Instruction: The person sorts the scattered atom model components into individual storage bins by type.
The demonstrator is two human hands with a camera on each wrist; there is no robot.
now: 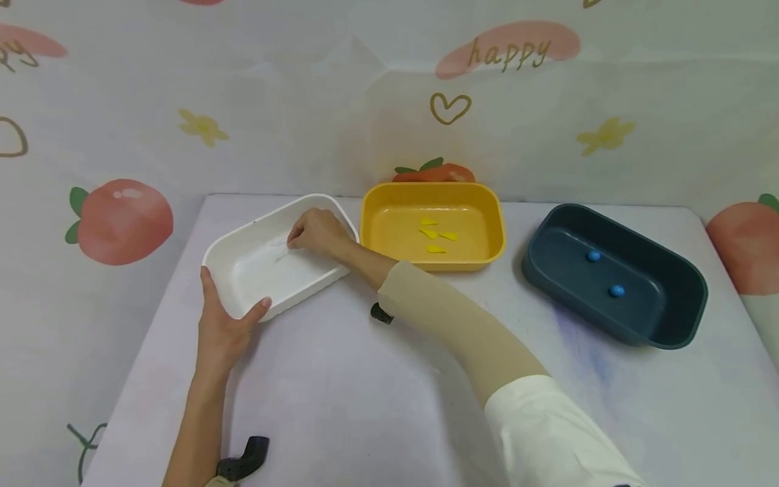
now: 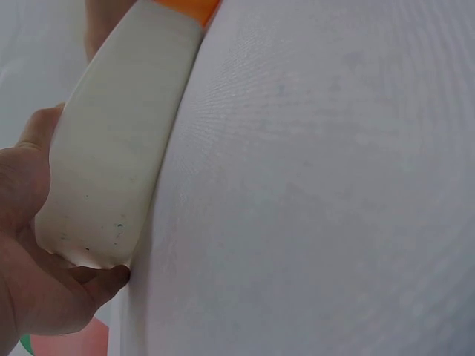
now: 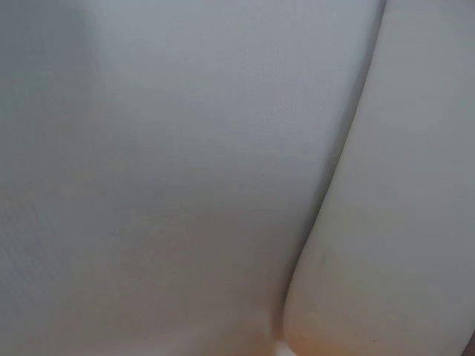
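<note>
My left hand [image 1: 224, 331] holds the near left corner of a white tray [image 1: 313, 289], thumb on the near rim and fingers along the left end. In the left wrist view, that hand [image 2: 44, 259] wraps the end of the tray [image 2: 119, 148]. My right hand [image 1: 319, 233] reaches over the tray's right side with curled fingers. Its thumb and fingertips pinch at a thin white piece [image 1: 282, 255] low inside the tray, hard to see against the white. The right wrist view shows only the tray's outer wall [image 3: 401, 193] and the tabletop.
Right of the white tray stands a yellow tray [image 1: 432, 266] holding several small yellow pieces [image 1: 429, 234]. Farther right, a dark blue tray [image 1: 608, 321] sits at an angle with two blue balls [image 1: 617, 291] inside. A patterned cloth [image 1: 292, 101] hangs behind the table.
</note>
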